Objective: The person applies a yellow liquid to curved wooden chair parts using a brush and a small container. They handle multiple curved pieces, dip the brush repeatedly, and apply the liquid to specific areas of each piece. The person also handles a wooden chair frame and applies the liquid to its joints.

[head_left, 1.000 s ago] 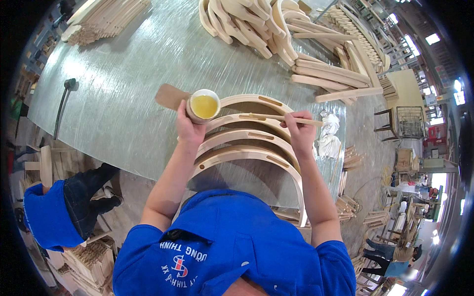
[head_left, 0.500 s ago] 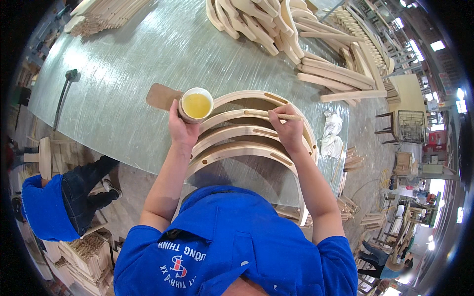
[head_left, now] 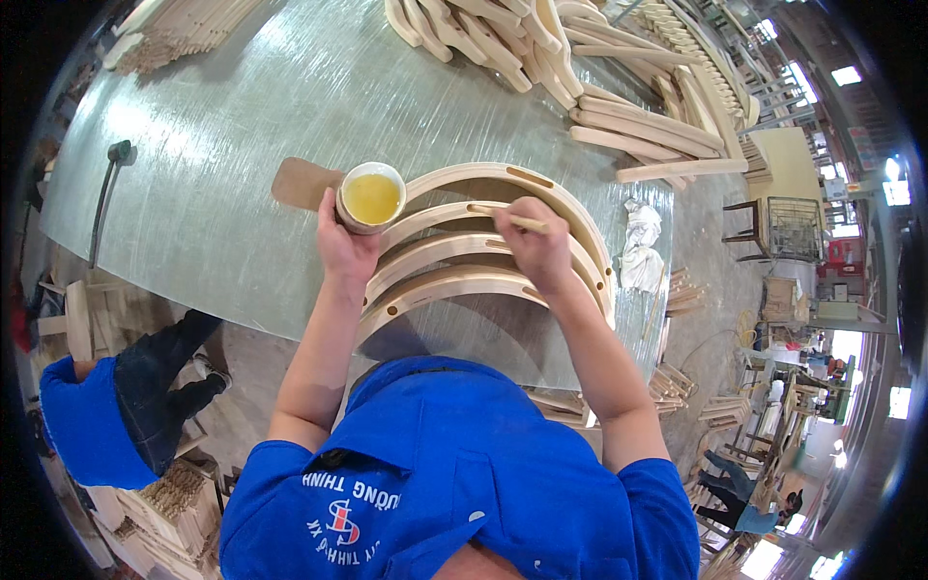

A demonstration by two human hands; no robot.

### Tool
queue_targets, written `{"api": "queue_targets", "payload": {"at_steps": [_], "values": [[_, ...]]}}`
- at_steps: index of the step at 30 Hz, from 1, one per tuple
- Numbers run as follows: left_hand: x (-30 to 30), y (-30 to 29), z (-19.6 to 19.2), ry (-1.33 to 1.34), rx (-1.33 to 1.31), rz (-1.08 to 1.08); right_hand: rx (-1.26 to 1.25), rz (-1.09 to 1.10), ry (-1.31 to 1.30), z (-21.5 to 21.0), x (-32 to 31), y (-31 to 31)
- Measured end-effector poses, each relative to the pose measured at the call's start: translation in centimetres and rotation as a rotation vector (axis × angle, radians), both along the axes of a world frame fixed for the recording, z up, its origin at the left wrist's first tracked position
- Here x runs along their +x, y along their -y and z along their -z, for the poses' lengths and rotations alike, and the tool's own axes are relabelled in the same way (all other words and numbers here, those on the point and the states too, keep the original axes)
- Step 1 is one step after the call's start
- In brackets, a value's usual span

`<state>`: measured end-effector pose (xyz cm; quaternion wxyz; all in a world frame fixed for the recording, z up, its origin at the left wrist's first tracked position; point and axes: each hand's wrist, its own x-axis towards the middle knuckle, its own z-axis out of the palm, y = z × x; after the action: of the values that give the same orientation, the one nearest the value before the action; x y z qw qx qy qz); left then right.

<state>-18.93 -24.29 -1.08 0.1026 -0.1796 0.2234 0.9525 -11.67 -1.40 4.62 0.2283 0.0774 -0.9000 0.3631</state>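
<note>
In my left hand [head_left: 346,246] is a white cup of yellow liquid [head_left: 372,197], held upright over the left ends of the curved wooden pieces. My right hand [head_left: 537,246] is closed around a thin wooden stick [head_left: 523,221]. The stick's tip touches or hovers just over a slot in the second curved wooden piece [head_left: 437,218]; I cannot tell which. Several such arched pieces lie nested one behind another on the table, with long slots along their edges and round holes near their ends. A flat brown piece [head_left: 302,184] lies beside the cup.
The table [head_left: 232,193] has a shiny, film-like surface. Shaped wooden parts [head_left: 483,39] are heaped at the far side, with straight wooden pieces [head_left: 648,130] to their right. A crumpled white cloth [head_left: 641,246] lies by the right edge. Another person in blue [head_left: 101,420] stands at the left.
My right hand has moved slightly left, its stick now at the left part of the slot in the second arch. The whole view has shifted a little; the cup stays in my left hand.
</note>
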Motion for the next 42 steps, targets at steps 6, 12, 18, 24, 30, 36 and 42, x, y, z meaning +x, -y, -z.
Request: {"api": "queue_targets", "payload": {"at_steps": [6,12,18,24,30,36,42], "values": [[-0.2,1.3,1.0,-0.011,0.040,-0.047,0.106,0.173,0.079,-0.6,0.6,-2.5],[-0.1,1.5,-0.1,-0.013,0.023,-0.010,0.047,0.218,0.109,-0.5,-0.2,0.2],[-0.3,1.3,0.1,-0.018,0.038,0.012,0.052,0.211,0.143,-0.6,-0.4,0.8],[-0.3,1.1,0.0,-0.032,0.042,0.024,0.006,0.311,0.198,-0.8,0.4,-1.5],[-0.3,-0.2,-0.5,0.001,0.050,0.063,0.016,0.154,0.117,-0.4,-0.4,0.5],[0.1,-0.2,0.1,-0.020,0.072,0.050,0.113,0.309,0.191,-1.2,1.3,-2.5],[0.7,-1.4,-1.1,-0.013,0.062,0.079,-0.299,0.382,0.210,0.1,1.0,-1.5]]}}
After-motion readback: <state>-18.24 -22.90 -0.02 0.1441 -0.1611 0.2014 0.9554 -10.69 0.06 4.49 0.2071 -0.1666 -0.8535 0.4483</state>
